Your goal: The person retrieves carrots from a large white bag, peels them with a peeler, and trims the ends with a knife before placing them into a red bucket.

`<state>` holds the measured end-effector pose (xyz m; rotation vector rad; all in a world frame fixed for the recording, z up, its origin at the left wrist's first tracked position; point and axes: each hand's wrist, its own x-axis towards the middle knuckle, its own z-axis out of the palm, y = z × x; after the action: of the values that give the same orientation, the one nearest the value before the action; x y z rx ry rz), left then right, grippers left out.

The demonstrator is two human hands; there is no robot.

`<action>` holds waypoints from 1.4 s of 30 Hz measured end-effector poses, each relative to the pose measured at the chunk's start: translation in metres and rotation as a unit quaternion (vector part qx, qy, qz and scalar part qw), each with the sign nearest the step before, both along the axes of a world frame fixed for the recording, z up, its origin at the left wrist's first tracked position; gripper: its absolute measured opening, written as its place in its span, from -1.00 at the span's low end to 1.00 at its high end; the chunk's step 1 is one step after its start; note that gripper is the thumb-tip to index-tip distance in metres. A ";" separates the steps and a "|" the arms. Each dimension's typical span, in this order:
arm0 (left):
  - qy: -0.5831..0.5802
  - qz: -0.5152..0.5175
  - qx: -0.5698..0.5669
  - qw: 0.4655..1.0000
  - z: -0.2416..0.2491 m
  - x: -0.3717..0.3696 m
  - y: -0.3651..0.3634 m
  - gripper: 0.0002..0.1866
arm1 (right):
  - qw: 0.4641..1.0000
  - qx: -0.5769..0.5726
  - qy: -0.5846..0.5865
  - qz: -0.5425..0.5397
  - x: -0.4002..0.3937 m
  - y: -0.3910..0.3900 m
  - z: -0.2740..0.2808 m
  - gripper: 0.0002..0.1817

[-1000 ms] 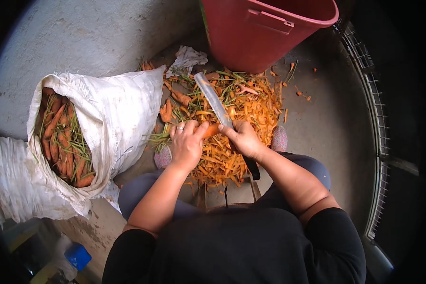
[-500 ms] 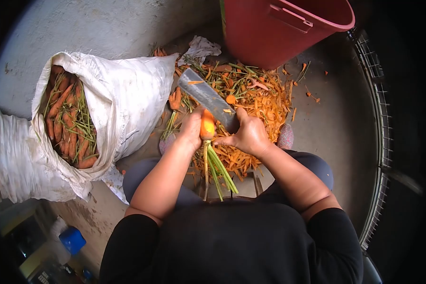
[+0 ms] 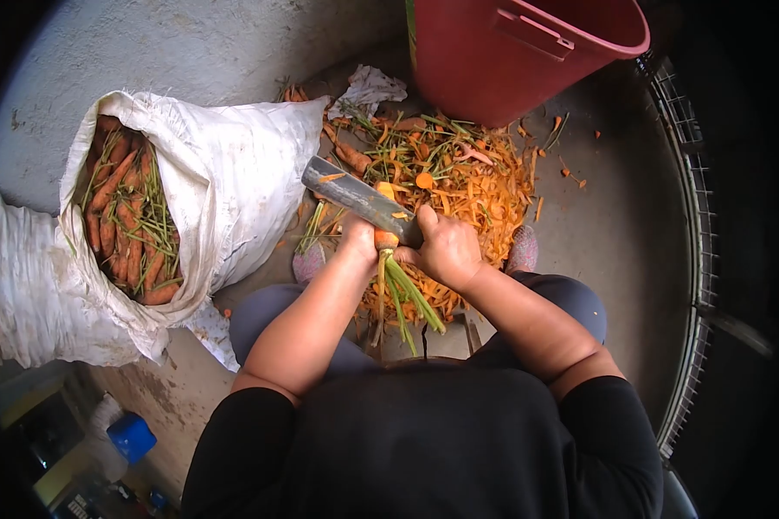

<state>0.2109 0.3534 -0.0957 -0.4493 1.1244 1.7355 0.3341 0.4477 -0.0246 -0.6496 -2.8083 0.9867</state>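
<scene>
My left hand [image 3: 360, 237] is closed around a carrot [image 3: 386, 240] whose green stalks [image 3: 414, 297] hang down toward my lap. Orange peeled flesh shows above and below the blade. In my right hand [image 3: 452, 249] is the handle of a broad-bladed knife [image 3: 353, 191], gripped in closed fingers. The blade lies across the carrot, pointing up and left, with orange scraps stuck to it. Beneath both hands spreads a heap of carrot peelings [image 3: 489, 201] and cut stalks. An unpeeled carrot [image 3: 352, 158] rests at the heap's left edge.
To the left, a white woven sack [image 3: 255, 164] lies open, full of carrots [image 3: 123, 227] with stalks. A large red bin [image 3: 493, 73] stands behind the heap. Wire mesh [image 3: 699, 216] curves along the right side. A blue object [image 3: 131, 438] is at lower left.
The knife blade has swung left and flatter, and now crosses over the carrot instead of lying beside it. My right hand has moved slightly left and turned over the handle.
</scene>
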 end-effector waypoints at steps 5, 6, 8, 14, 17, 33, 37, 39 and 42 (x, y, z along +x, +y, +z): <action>0.011 -0.054 -0.085 0.995 0.048 0.010 0.010 -0.76 | 0.997 -0.025 -0.073 0.014 -0.001 0.005 0.007 -0.39; 0.028 -0.094 -0.074 0.992 0.055 0.011 0.013 -0.64 | 0.995 -0.043 -0.088 0.010 -0.002 0.008 0.009 -0.39; 0.007 -0.209 -0.071 0.975 0.067 0.009 0.013 -0.47 | 0.988 -0.134 -0.067 -0.045 -0.002 0.019 -0.003 -0.40; 0.713 -0.291 -0.233 0.593 0.063 0.005 -0.002 -0.47 | 0.817 -0.568 -0.006 -0.098 0.013 0.059 -0.014 -0.44; 0.697 -0.323 -0.116 0.629 0.077 0.007 0.000 -0.53 | 0.759 -0.645 0.016 -0.088 0.018 0.051 -0.021 -0.39; 0.483 -0.464 -0.030 0.742 0.074 0.009 0.000 -0.61 | 0.972 -0.235 0.016 -0.029 0.012 0.054 -0.021 -0.31; 0.527 -0.441 -0.017 0.726 0.063 0.011 -0.004 -0.58 | 0.968 -0.245 -0.050 -0.030 0.008 0.050 -0.015 -0.29; 0.607 -0.459 -0.178 0.624 0.066 0.019 -0.004 -0.58 | 0.955 -0.264 -0.129 -0.041 0.006 0.051 -0.016 -0.23; 0.655 -0.452 -0.288 0.533 0.066 0.027 -0.003 -0.60 | 0.918 -0.343 -0.148 -0.134 0.001 0.038 -0.026 -0.15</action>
<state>0.2375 0.3499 -0.0298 1.2035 2.3613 0.4059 0.3355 0.4861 -0.0509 -1.3064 -2.4323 1.9613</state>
